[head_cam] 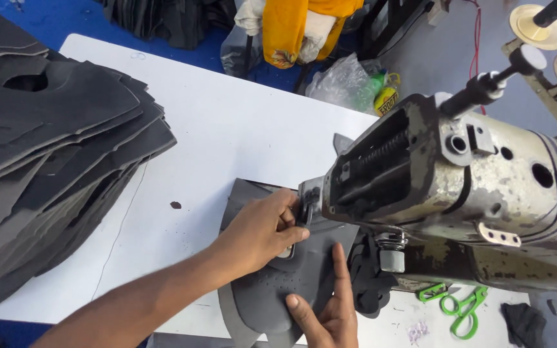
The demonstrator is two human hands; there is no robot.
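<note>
My left hand (262, 232) lies flat on a dark grey shoe-upper piece (272, 293), its fingers pressed against the needle area under the head of a worn grey sewing machine (459, 193). Lower down, my right hand (330, 309) rests on the same piece with the index finger stretched up along its right edge. The presser foot is mostly hidden behind my left fingers and the machine head.
A tall stack of black cut pieces (46, 148) fills the left of the white table (227, 122). Green thread snips (462, 309) lie under the machine at the right, beside smaller black pieces (372, 283). Plastic bags and yellow cloth (304, 26) sit beyond the table.
</note>
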